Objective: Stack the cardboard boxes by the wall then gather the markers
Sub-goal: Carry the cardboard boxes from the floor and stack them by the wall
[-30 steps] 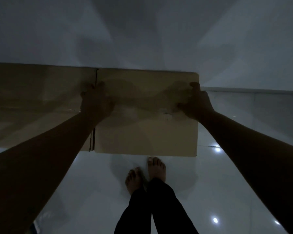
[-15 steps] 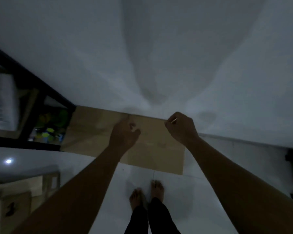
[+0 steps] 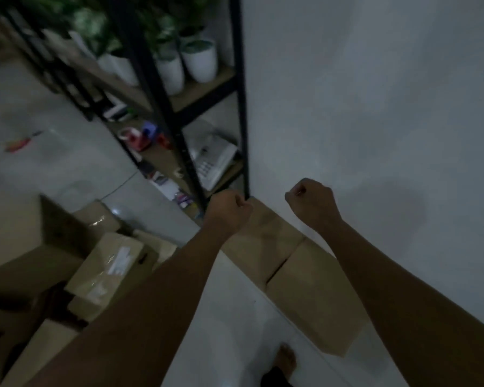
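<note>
A long flat cardboard box (image 3: 305, 283) lies on the floor against the white wall (image 3: 375, 107). My left hand (image 3: 229, 209) hovers over its far end, fingers curled into a fist with nothing in it. My right hand (image 3: 310, 202) is also a closed fist, raised in front of the wall and apart from the box. Several more cardboard boxes (image 3: 106, 269) sit in a loose heap on the floor at the lower left. Small coloured items that may be markers (image 3: 18, 143) lie on the floor at the far left, blurred.
A black metal shelf unit (image 3: 162, 107) stands by the wall, with white plant pots (image 3: 199, 60) on an upper shelf and tape, papers and small items lower down. White tiled floor (image 3: 229, 317) runs between the boxes. My bare foot (image 3: 287, 358) shows at the bottom.
Both hands let go of the box by the wall and lifted off it, closing into fists. My view swung left, bringing the shelf and the heap of boxes into sight.
</note>
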